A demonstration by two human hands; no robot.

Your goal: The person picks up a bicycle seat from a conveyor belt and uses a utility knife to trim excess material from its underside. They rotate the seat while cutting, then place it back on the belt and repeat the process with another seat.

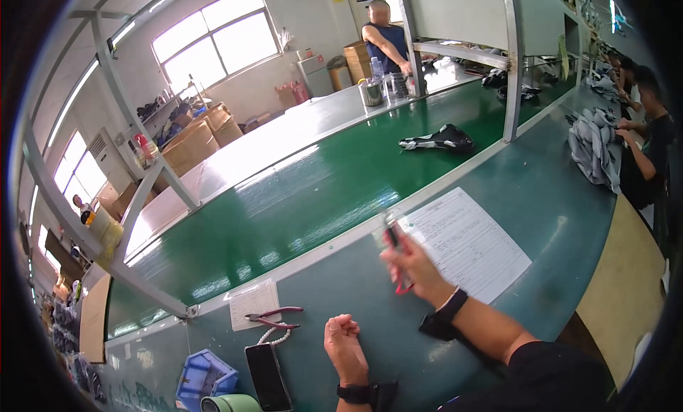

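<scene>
My right hand (416,263) is closed around a small tool with a red handle end (404,289) and a shiny tip, raised over the left edge of a printed paper sheet (477,252). The tool is partly covered by the fingers and blurred, so its exact kind is unclear. Lower and to the left, my left hand (345,344) is held above the green table, fingers curled in and nothing showing in them. Left of it are pliers (270,315) with dark red handles, lying across a small paper slip (249,298). A black phone (268,378) with a beaded strap (274,335) lies below them.
A blue plastic bin (205,380) and a light green cup (231,403) stand at the near left. Beyond the metal edge, a black-and-white piece (437,138) lies on a green conveyor belt (284,206). Metal posts (511,71) rise alongside; people sit right, one stands opposite.
</scene>
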